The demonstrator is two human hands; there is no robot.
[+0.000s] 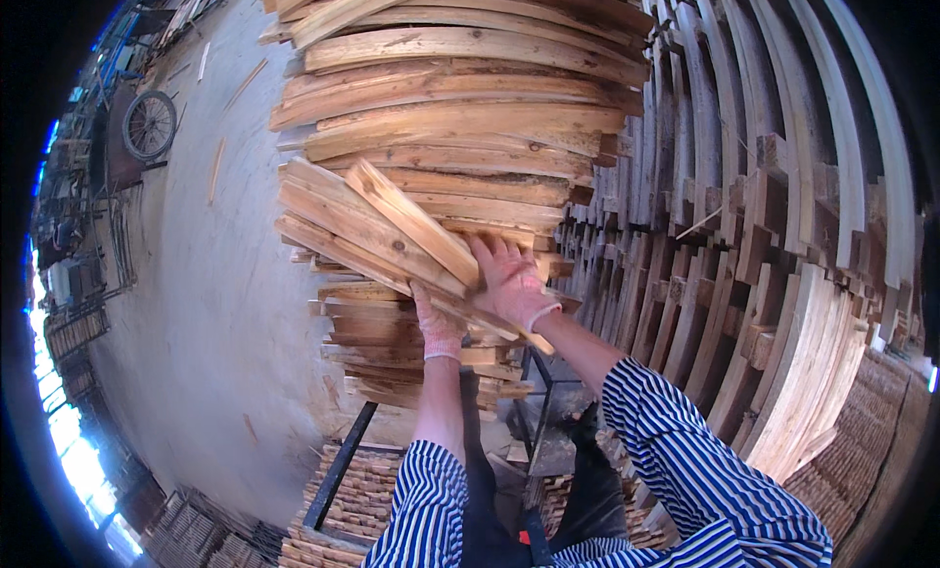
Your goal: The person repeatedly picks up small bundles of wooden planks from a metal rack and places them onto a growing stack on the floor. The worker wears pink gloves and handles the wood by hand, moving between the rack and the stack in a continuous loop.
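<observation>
On my distant feed, I see the gloved left hand [439,325] gripping slanted boards [357,233] over a wood stack [460,118]; my right hand [511,284] spreads beside their near ends. A wheel [150,125] stands far left.

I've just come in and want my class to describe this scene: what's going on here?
A person in striped sleeves is handling a few loose wooden boards above a tall wood stack. The gloved left hand grips their lower edge near the closer end, while the gloved right hand spreads its fingers by the near end of the topmost board. The boards lie slanted across the stack. More stacked timber stands to the right.
</observation>
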